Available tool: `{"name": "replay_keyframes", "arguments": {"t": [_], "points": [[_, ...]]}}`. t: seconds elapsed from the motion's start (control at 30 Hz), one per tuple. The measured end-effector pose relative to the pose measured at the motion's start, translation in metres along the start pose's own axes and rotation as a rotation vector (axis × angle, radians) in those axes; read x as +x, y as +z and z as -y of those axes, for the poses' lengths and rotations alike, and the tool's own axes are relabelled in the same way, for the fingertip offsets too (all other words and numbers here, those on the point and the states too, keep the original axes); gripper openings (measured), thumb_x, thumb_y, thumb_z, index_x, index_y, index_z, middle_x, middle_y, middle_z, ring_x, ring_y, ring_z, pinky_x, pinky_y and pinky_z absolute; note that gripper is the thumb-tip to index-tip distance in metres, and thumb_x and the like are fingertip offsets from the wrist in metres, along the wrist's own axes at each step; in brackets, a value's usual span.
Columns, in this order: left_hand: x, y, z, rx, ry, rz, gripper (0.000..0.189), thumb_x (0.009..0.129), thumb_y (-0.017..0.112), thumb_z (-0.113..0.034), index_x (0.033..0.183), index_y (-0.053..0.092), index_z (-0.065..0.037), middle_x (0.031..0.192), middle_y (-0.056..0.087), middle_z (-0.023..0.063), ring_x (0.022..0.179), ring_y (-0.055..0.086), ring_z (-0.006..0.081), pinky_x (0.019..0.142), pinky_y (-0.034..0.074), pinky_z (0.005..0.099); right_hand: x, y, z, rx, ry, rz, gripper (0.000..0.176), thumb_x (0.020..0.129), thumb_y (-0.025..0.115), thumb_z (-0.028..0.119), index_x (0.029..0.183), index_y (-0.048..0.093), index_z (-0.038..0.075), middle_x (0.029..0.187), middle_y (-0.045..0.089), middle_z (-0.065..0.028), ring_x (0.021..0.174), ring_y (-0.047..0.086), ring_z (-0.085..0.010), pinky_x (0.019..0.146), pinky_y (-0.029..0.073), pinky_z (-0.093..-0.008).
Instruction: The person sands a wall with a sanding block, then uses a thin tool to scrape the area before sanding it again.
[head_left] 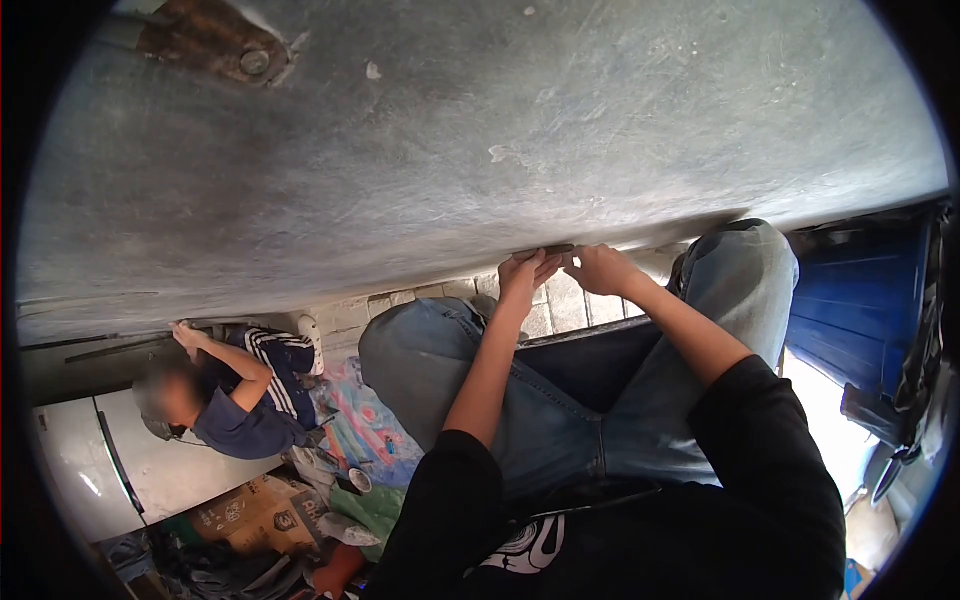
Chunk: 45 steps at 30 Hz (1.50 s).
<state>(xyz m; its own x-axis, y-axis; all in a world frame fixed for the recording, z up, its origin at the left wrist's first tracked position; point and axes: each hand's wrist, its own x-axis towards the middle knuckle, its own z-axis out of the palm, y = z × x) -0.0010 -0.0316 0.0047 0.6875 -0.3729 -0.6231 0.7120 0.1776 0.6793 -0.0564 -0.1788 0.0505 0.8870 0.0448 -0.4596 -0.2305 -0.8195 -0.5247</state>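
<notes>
In the head view, both my hands are close together at the lower edge of a large grey panel with a scuffed, patchy surface. My left hand is closed on a thin dark flat piece that lies along the panel's edge. My right hand is beside it, its curled fingertips pinched at the right end of the same piece. What kind of thing the piece is, I cannot tell. My bent knees in jeans are on either side of my forearms.
Left, a person sits on a colourful cloth with hands raised to the panel's edge. Behind them are a white cabinet-like box and a cardboard box. A rusty bracket is on the panel; a blue surface stands right.
</notes>
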Motion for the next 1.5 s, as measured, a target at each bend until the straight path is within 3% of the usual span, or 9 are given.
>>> {"name": "replay_keyframes", "arguments": {"t": [0.1, 0.17, 0.2, 0.27, 0.4, 0.73, 0.83, 1.13, 1.5], "points": [[-0.004, 0.001, -0.008, -0.008, -0.039, 0.037, 0.018, 0.077, 0.054, -0.007, 0.09, 0.049, 0.005, 0.094, 0.053, 0.0171, 0.089, 0.054, 0.0264, 0.081, 0.045, 0.033, 0.028, 0.024, -0.017, 0.275, 0.013, -0.142, 0.037, 0.076, 0.05, 0.034, 0.093, 0.056, 0.001, 0.081, 0.058, -0.0153, 0.073, 0.058, -0.0282, 0.067, 0.045, -0.0355], [-0.007, -0.001, -0.012, -0.016, -0.042, 0.05, 0.02, 0.077, 0.053, -0.007, 0.091, 0.048, 0.006, 0.095, 0.052, 0.0175, 0.09, 0.053, 0.0263, 0.082, 0.044, 0.0328, 0.02, 0.008, -0.005, 0.755, 0.36, 0.231, 0.034, 0.077, 0.052, 0.035, 0.087, 0.056, 0.003, 0.077, 0.057, -0.0091, 0.07, 0.056, -0.0198, 0.065, 0.045, -0.0315], [-0.008, -0.002, -0.013, -0.009, -0.053, 0.067, 0.021, 0.077, 0.053, -0.007, 0.093, 0.047, 0.006, 0.096, 0.052, 0.0178, 0.091, 0.052, 0.0264, 0.083, 0.044, 0.0323, 0.021, 0.013, -0.004, 0.754, 0.36, 0.234, 0.034, 0.077, 0.052, 0.035, 0.087, 0.056, 0.003, 0.077, 0.057, -0.0091, 0.07, 0.056, -0.0198, 0.065, 0.045, -0.0315], [-0.008, -0.003, -0.015, -0.009, -0.059, 0.087, 0.023, 0.077, 0.053, -0.008, 0.094, 0.046, 0.007, 0.096, 0.051, 0.0182, 0.092, 0.052, 0.0265, 0.084, 0.043, 0.0318, 0.023, 0.024, -0.006, 1.43, 0.409, 0.083, 0.024, 0.077, 0.055, 0.029, 0.082, 0.053, 0.006, 0.075, 0.053, -0.0032, 0.069, 0.051, -0.0126, 0.065, 0.044, -0.0273], [-0.013, -0.013, -0.02, 0.07, -0.055, 0.085, 0.028, 0.077, 0.053, -0.009, 0.096, 0.045, 0.01, 0.096, 0.051, 0.0194, 0.092, 0.052, 0.0263, 0.084, 0.043, 0.0297, 0.026, 0.034, -0.011, 1.631, 0.412, 0.041, 0.009, 0.077, 0.056, 0.013, 0.08, 0.051, 0.006, 0.079, 0.052, -0.002, 0.072, 0.05, -0.0107, 0.066, 0.043, -0.0241], [-0.01, -0.025, -0.032, 0.065, -0.014, 0.133, 0.022, 0.077, 0.053, -0.003, 0.091, 0.048, 0.012, 0.092, 0.052, 0.0178, 0.09, 0.053, 0.0254, 0.083, 0.044, 0.0266, 0.035, 0.049, -0.007, 1.714, 0.334, -0.212, 0.017, 0.076, 0.053, 0.0, 0.086, 0.046, -0.012, 0.083, 0.05, -0.0131, 0.073, 0.055, -0.019, 0.068, 0.05, -0.0214], [-0.011, -0.022, -0.033, 0.065, -0.041, 0.12, 0.022, 0.077, 0.053, -0.004, 0.091, 0.048, 0.012, 0.092, 0.052, 0.0177, 0.09, 0.053, 0.0254, 0.083, 0.044, 0.0262, 0.033, 0.045, -0.006, 1.718, 0.338, -0.177, 0.011, 0.078, 0.049, 0.0, 0.083, 0.048, -0.009, 0.083, 0.05, -0.0102, 0.077, 0.053, -0.0164, 0.074, 0.049, -0.0208], [-0.011, -0.011, -0.016, 0.022, 0.031, 0.047, 0.019, 0.076, 0.054, -0.005, 0.089, 0.05, 0.008, 0.092, 0.053, 0.018, 0.088, 0.054, 0.0265, 0.083, 0.045, 0.0301, 0.028, 0.045, 0.003, 1.612, 0.264, -0.241, 0.017, 0.077, 0.051, 0.001, 0.085, 0.049, -0.014, 0.083, 0.053, -0.0151, 0.071, 0.056, -0.0183, 0.064, 0.051, -0.0224], [-0.014, -0.005, -0.015, 0.012, 0.071, 0.007, 0.015, 0.075, 0.056, -0.004, 0.085, 0.052, 0.006, 0.088, 0.054, 0.0188, 0.085, 0.055, 0.0264, 0.08, 0.046, 0.0302, 0.031, 0.05, -0.003, 1.596, 0.252, -0.233, 0.016, 0.079, 0.049, 0.002, 0.085, 0.049, -0.013, 0.082, 0.054, -0.0148, 0.074, 0.056, -0.0181, 0.071, 0.05, -0.0227]]}}
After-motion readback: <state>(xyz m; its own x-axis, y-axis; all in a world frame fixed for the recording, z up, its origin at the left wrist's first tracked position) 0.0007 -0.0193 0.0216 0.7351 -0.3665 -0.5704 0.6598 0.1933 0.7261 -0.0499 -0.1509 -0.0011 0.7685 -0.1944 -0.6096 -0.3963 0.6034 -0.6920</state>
